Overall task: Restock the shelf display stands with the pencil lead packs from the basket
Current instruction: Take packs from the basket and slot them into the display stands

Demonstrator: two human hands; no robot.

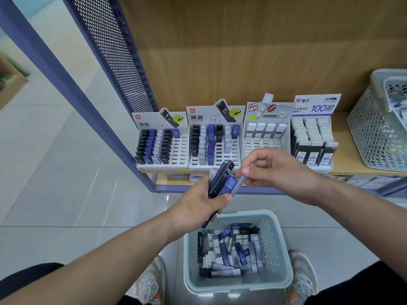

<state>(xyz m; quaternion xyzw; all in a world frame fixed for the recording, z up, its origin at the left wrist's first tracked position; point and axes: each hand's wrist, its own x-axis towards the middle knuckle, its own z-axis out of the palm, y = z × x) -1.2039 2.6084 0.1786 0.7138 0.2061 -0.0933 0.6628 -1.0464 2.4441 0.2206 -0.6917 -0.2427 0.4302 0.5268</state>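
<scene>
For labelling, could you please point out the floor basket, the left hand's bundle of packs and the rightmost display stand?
floor basket [248, 213]: head view, far rim.
bundle of packs [222, 178]: head view, black pack's label.
rightmost display stand [317, 104]: head view, header card.

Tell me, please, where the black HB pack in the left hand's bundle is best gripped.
Pinch the black HB pack by its free upper end, from above. It leans up out of the bundle; the left hand wraps its lower half, and the right hand pinches a clear pack beside it.
</scene>
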